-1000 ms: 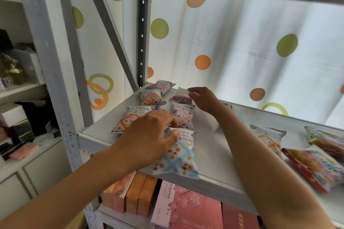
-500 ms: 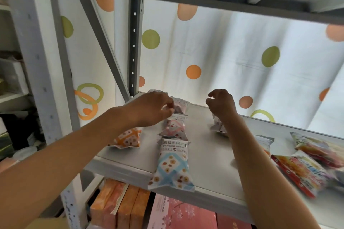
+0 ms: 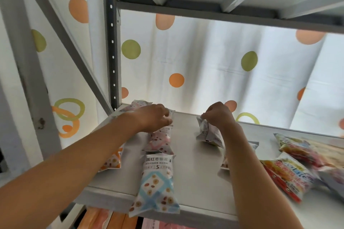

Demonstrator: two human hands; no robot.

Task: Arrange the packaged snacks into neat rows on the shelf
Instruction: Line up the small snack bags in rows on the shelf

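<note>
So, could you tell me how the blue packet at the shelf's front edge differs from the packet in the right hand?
The blue packet lies flat, printed face up, untouched; the pinched packet is tipped up by its top corner in the right hand. The blue packet overhangs the shelf edge; the pinched packet sits farther back. Both are small sealed snack packs.

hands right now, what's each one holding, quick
Left hand: fingers curled on the edge of a back-row snack packet.
Right hand: pinching the top of a white snack packet, lifting it.
</note>
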